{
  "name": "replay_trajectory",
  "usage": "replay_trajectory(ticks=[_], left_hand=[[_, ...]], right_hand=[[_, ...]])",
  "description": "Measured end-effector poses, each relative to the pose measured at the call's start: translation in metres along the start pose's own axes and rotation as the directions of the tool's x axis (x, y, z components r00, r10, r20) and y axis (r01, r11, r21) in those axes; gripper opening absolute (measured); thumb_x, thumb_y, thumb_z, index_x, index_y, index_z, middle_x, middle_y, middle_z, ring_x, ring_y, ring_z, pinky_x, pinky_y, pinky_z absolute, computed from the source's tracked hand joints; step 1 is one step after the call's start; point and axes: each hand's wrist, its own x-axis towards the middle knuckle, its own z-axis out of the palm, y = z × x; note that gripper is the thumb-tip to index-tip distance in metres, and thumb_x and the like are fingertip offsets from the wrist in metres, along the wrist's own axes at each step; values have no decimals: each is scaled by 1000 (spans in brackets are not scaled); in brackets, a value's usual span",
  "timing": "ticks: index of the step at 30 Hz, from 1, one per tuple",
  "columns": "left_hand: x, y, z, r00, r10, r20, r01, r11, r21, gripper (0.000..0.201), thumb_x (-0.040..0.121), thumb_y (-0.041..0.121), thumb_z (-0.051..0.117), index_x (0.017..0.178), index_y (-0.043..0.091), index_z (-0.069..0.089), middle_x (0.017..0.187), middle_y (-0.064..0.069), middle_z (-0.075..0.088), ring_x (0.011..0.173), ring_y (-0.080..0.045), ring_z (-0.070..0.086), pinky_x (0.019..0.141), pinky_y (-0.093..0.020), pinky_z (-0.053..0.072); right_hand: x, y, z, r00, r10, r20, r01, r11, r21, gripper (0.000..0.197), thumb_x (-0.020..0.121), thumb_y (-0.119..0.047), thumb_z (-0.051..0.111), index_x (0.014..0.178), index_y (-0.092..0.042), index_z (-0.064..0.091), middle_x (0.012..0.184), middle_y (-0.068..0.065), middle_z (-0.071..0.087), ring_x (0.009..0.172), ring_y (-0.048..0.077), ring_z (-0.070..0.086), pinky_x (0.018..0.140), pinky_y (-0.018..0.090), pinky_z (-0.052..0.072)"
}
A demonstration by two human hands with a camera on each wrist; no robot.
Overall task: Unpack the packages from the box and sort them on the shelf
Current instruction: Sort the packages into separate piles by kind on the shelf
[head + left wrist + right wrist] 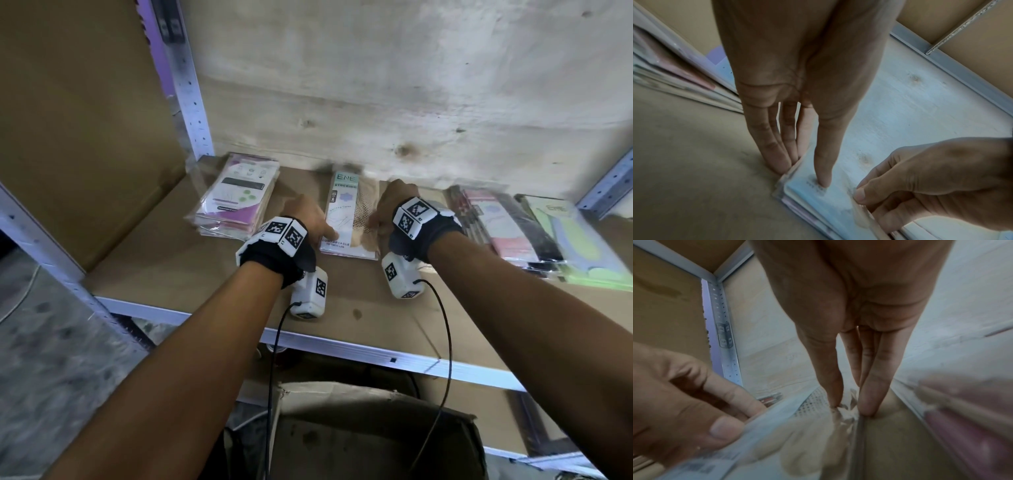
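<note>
Nearest is the box (370, 431), open on the floor under the shelf (342, 346), handy for grabbing the next lot; up on the board both hands bracket the middle stack (349, 219), probably squaring it so it sits as its own pile. Left hand (308, 214) has thumb on top and straight fingers (777, 155) held together against the stack's left edge, and the right hand (394, 205) pinches the right edge between thumb and fingers (873, 395). Pink stack (236, 195) sits far left, dark stack (507, 226) and green pack (582, 243) right; each sort apart from the next.
</note>
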Motion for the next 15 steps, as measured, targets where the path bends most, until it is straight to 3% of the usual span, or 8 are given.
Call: replay_trajectory(ticks=[3,7,10,12,13,15], left_hand=[[1,-1,0,1000,15,8,-15,1000,-13,34,72,25,85,99,5,77,98,-6,77,92,-21,73,89,-35,58],[2,-3,0,1000,27,-6,-27,999,-28,35,71,25,86,99,7,77,99,-5,77,91,-19,73,88,-33,58],[3,-4,-1,999,40,-4,-40,999,-34,32,74,25,84,95,2,75,98,-10,75,88,-24,72,83,-33,58],[2,-6,-6,997,59,-46,-59,998,-9,27,78,28,81,79,4,68,91,-12,72,80,-23,64,71,-28,51],[2,-8,-12,994,61,-86,-61,998,7,26,79,30,79,75,10,64,87,-9,67,80,-21,60,70,-28,49],[2,-14,-28,978,57,-198,-57,998,7,23,82,35,76,75,18,62,91,-4,62,85,-20,58,83,-30,50]], right_hand=[[0,0,1,1000,0,-20,0,1000,-11,55,55,-36,92,87,-9,55,96,14,67,82,29,68,71,38,61],[2,-1,2,1000,8,-22,-8,1000,-7,50,56,-32,91,81,-7,54,95,14,67,80,28,67,69,35,60],[3,0,1,1000,6,-15,-6,1000,7,55,58,-29,91,93,-5,56,105,15,65,89,32,67,76,40,60],[4,-1,-3,1000,0,14,0,1000,29,64,61,-30,90,111,-6,59,117,14,59,99,33,65,85,43,58],[6,-2,-7,999,-14,32,13,1000,26,67,64,-30,89,119,-8,58,122,14,57,104,32,63,88,43,57],[7,-7,-13,998,-56,33,54,997,53,59,70,-28,84,122,-10,61,122,14,59,103,31,64,90,38,55]])
